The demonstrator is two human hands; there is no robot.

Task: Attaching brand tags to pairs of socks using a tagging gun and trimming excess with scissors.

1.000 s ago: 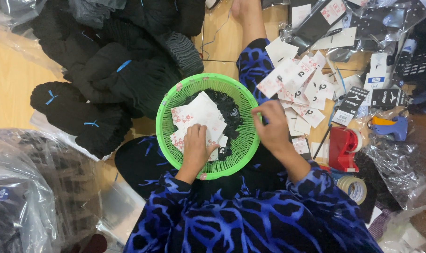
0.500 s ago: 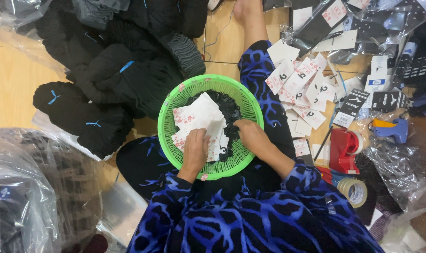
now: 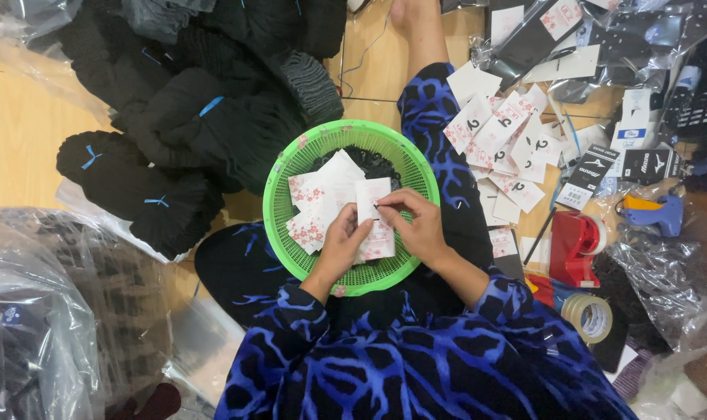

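A round green plastic basket (image 3: 291, 167) rests on my lap, holding white cards with a red floral print (image 3: 322, 198) and a heap of small black hooks (image 3: 377, 165). My left hand (image 3: 342, 245) holds one white card (image 3: 373, 218) above the basket. My right hand (image 3: 415, 222) pinches a small black hook at the upper edge of that same card.
Bundles of black socks with blue ties (image 3: 159, 140) lie at the left. More white cards with black hooks (image 3: 501, 140) are spread at the right. A red tape dispenser (image 3: 573, 247), a tape roll (image 3: 591, 315), a blue-and-orange tagging gun (image 3: 649, 211) and clear plastic bags (image 3: 34, 311) lie around.
My right hand came from the cards at the right into the basket, took a black hook, and now meets my left hand, which lifted one card off the pile.
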